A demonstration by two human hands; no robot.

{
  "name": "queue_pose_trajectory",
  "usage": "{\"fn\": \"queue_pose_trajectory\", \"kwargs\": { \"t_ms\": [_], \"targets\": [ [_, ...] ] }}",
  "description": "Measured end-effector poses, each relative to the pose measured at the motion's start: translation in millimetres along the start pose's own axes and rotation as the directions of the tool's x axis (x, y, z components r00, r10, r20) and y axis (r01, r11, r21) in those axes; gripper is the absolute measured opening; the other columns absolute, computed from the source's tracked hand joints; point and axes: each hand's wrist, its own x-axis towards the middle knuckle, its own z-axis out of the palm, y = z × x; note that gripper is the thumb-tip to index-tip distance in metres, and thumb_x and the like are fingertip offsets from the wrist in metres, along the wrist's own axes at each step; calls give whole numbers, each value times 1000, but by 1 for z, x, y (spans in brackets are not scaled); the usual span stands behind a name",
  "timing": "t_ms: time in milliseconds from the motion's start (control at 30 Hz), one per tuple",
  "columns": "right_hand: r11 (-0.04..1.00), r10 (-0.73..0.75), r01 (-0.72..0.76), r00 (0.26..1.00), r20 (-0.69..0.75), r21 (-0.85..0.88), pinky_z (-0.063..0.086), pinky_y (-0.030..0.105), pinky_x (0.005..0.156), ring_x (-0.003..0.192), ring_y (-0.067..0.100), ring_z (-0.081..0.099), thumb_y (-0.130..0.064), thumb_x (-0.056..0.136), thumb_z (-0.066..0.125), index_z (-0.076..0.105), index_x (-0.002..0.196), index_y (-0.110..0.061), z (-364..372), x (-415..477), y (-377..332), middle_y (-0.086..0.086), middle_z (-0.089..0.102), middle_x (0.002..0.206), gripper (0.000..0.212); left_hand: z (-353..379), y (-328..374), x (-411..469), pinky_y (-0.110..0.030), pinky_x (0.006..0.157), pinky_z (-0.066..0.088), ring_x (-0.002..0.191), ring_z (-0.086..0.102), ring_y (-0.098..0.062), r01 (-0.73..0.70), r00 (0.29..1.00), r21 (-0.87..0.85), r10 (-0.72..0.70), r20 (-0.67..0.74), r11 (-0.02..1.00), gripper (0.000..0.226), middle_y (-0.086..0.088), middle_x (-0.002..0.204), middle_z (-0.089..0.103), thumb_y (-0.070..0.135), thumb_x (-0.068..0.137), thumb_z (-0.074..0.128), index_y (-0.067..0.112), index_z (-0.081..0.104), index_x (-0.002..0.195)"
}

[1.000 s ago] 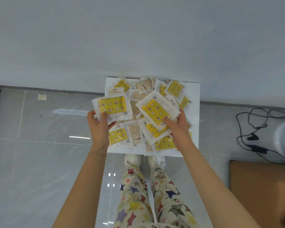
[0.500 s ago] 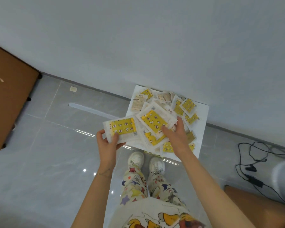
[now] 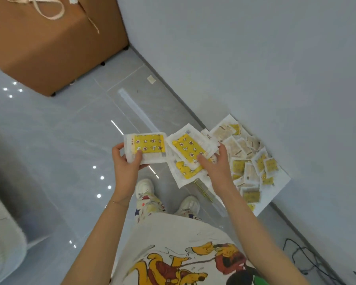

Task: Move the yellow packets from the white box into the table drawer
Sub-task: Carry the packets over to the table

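Now your left hand (image 3: 125, 169) pinches one packet (image 3: 147, 146) at its lower edge, your right hand (image 3: 216, 169) grips a fanned stack (image 3: 190, 150), both above the floor (image 3: 60, 140), box (image 3: 274, 192) beside the wall (image 3: 255, 58)

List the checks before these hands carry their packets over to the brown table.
1. Left hand grip on the left packet: ok, thumb pressed on top.
2. Right hand grip on the fanned stack: ok, thumb pinches its top face.
3. Lowest packet of that stack secure: cannot tell; it juts out beside the thumb.
4. White box emptied: not ok; loose packets lie in it.
5. Drawer open: cannot tell; the brown table shows no drawer in this view.
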Motion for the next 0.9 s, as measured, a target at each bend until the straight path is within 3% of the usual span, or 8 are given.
{"fn": "queue_pose_trajectory", "kwargs": {
  "t_ms": [100,267,433,567,733,900],
  "targets": [
    [1000,-18,20,998,67,-23,56,34,84,98,3,66,-8,87,68,47,115,-38,43,-4,-11,-15,64,108,46,-46,9,7,-29,70,60,95,69,-12,5,997,-48,-9,-74,999,40,5,107,64,8,93,60,18,35,123],
    [993,-49,66,985,164,-95,57,32,82,99,2,65,-6,86,67,45,123,-30,135,-5,-31,-10,62,115,49,-127,28,21,-28,68,60,89,70,-7,-17,983,-90,1,-181,996,38,8,104,64,8,93,60,16,36,121],
    [993,-13,46,958,286,-108,57,39,82,107,16,65,-4,85,68,43,130,-24,236,-4,-43,-2,61,121,55,-211,45,34,-27,67,59,90,71,-12,-37,963,-129,1,-271,991,37,5,103,66,7,94,59,17,36,120],
    [984,12,63,909,416,-166,58,41,80,107,19,65,-8,87,67,40,131,-28,302,-4,-56,-1,59,124,56,-262,55,40,-27,68,59,95,70,-13,-48,926,-176,-23,-377,983,42,6,107,65,10,94,60,16,35,127],
    [969,8,128,840,542,-212,59,43,79,107,21,65,-8,87,68,43,119,-40,381,7,-78,-7,60,116,51,-305,62,54,-24,67,58,99,69,-14,-70,868,-246,-62,-492,967,46,12,109,61,11,94,60,20,35,131],
    [941,68,163,767,639,-296,59,43,80,110,22,63,-6,86,67,35,136,-28,463,27,-104,-7,57,119,63,-338,86,85,-26,70,59,96,70,-10,-125,784,-322,-105,-612,938,43,13,110,60,9,95,58,23,35,128]
  ]
}}
